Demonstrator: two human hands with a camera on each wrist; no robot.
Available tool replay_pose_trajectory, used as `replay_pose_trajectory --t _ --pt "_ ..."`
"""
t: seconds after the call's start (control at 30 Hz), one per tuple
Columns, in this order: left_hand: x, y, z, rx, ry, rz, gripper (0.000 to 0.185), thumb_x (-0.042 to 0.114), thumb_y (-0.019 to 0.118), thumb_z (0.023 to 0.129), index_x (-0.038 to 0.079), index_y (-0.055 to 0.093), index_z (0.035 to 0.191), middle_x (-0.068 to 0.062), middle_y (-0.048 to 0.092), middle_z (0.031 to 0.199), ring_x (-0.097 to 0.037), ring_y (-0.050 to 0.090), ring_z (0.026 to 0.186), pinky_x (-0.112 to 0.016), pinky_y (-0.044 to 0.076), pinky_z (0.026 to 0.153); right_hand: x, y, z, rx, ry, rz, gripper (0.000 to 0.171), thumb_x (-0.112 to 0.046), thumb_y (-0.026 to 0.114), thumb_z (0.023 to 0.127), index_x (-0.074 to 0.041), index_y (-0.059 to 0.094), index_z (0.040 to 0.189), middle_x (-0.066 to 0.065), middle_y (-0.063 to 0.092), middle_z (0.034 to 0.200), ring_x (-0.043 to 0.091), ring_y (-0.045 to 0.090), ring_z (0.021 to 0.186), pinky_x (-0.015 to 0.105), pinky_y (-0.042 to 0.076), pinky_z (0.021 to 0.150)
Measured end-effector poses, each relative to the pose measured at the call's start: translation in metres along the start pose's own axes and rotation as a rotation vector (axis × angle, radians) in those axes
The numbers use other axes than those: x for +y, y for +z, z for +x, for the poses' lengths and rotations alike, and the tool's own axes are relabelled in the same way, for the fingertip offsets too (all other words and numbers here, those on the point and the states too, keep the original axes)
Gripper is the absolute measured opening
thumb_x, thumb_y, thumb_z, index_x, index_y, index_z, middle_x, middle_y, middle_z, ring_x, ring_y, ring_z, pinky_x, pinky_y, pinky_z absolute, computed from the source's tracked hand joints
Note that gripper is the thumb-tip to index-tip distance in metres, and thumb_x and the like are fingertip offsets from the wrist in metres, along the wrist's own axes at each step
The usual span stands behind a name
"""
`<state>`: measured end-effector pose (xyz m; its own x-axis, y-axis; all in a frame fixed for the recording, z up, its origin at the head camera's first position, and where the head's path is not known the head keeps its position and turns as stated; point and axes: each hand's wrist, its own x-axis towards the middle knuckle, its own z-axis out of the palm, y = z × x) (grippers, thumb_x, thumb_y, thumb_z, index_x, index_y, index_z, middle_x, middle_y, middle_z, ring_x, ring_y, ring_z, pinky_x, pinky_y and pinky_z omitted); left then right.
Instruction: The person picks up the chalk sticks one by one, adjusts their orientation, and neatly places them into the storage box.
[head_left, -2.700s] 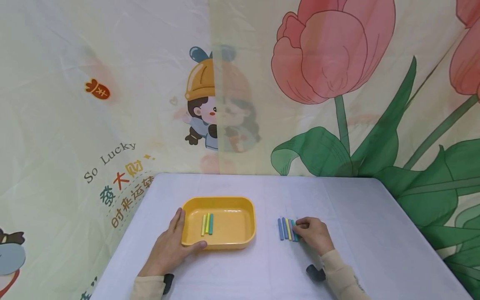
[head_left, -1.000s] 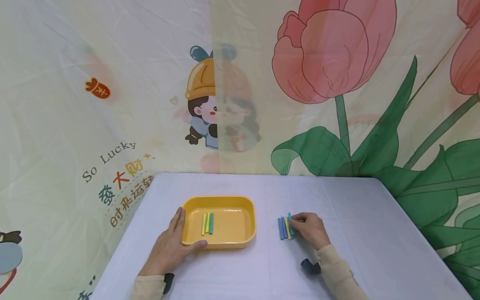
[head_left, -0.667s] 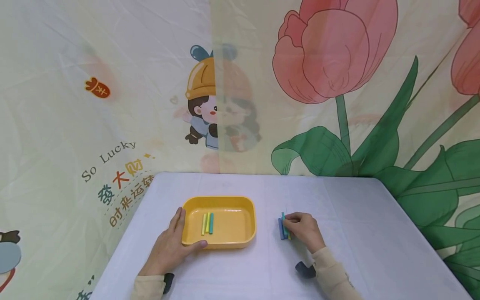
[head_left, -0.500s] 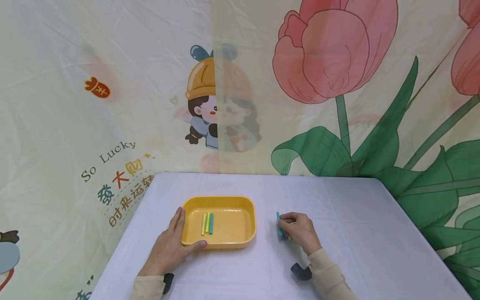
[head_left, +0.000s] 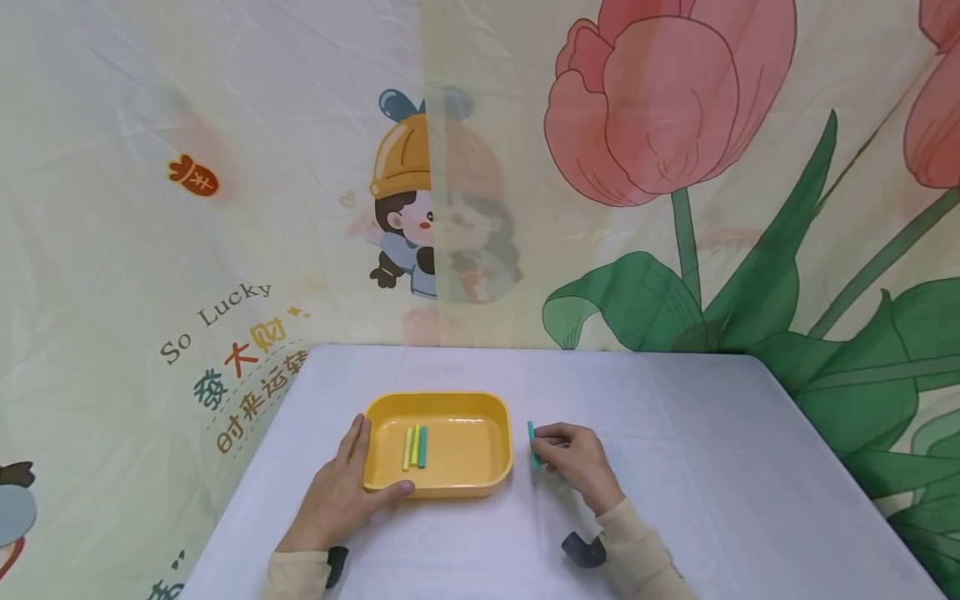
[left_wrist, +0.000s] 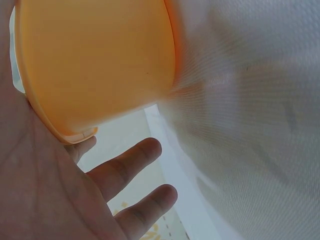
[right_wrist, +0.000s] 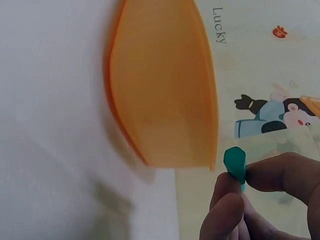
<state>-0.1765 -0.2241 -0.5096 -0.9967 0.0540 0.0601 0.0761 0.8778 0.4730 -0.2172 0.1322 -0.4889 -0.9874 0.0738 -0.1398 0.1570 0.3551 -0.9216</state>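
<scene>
My right hand point(head_left: 577, 462) pinches a slim teal six-sided stick point(head_left: 533, 446) between thumb and fingers, just right of the yellow tray point(head_left: 472, 492). In the right wrist view the end of the teal stick point(right_wrist: 235, 159) points toward the camera. My left hand point(head_left: 337, 492) rests against the tray's left front corner, fingers along the left side and thumb at the near rim. The left wrist view shows its lower fingers point(left_wrist: 145, 210) stretched out below the tray's wall point(left_wrist: 105, 55). Two yellow sticks point(head_left: 411, 447) and one blue-green stick point(head_left: 422, 447) lie side by side inside.
A white cloth point(head_left: 675, 467) covers the table, whose far edge meets a printed curtain point(head_left: 480, 167). Black wrist pieces show at the left cuff point(head_left: 337, 567) and the right cuff point(head_left: 583, 550). The sticks seen earlier on the right are hidden behind my right hand.
My right hand has lifted the teal stick from the row on the right and carried it left, over the other sticks, toward the tray. The left hand and tray have stayed put.
</scene>
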Motion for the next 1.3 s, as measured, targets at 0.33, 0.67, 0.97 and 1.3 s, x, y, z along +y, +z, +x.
replay_pose_trajectory --t 0.33,0.67,0.97,1.3 --pt "-0.002 0.002 0.002 -0.005 -0.003 -0.001 0.131 0.083 0.064 0.075 0.008 0.003 0.164 -0.013 0.006 0.17 -0.054 0.046 0.131 -0.063 0.042 0.105 -0.01 0.017 -0.008 -0.215 -0.036 0.301 0.041 -0.027 0.078 0.091 0.002 0.071 0.119 0.016 0.073 0.101 0.022 0.068 0.081 0.037 0.06 0.079" --pt "0.0 0.0 0.001 0.006 0.007 0.004 0.131 0.083 0.064 0.076 0.006 0.004 0.163 -0.014 0.007 0.17 -0.054 0.046 0.13 -0.063 0.042 0.105 -0.029 0.029 -0.006 -0.229 -0.032 0.314 0.04 -0.027 0.077 0.091 0.002 0.07 0.118 0.014 0.072 0.103 0.022 0.068 0.083 0.031 0.061 0.076" --pt "-0.001 0.002 0.002 0.005 0.011 0.01 0.13 0.083 0.064 0.076 0.007 0.004 0.163 -0.014 0.007 0.17 -0.053 0.047 0.131 -0.063 0.042 0.105 -0.044 0.044 -0.003 -0.241 -0.048 0.37 0.046 -0.03 0.078 0.091 0.003 0.068 0.12 0.013 0.07 0.102 0.021 0.067 0.083 0.03 0.06 0.078" --pt "0.0 -0.001 0.002 -0.008 0.003 0.008 0.13 0.083 0.063 0.077 0.006 0.004 0.163 -0.015 0.007 0.169 -0.053 0.047 0.131 -0.062 0.042 0.105 -0.058 0.074 0.005 -0.222 -0.037 0.448 0.042 -0.023 0.077 0.091 0.005 0.068 0.122 0.014 0.071 0.099 0.019 0.069 0.081 0.027 0.061 0.074"
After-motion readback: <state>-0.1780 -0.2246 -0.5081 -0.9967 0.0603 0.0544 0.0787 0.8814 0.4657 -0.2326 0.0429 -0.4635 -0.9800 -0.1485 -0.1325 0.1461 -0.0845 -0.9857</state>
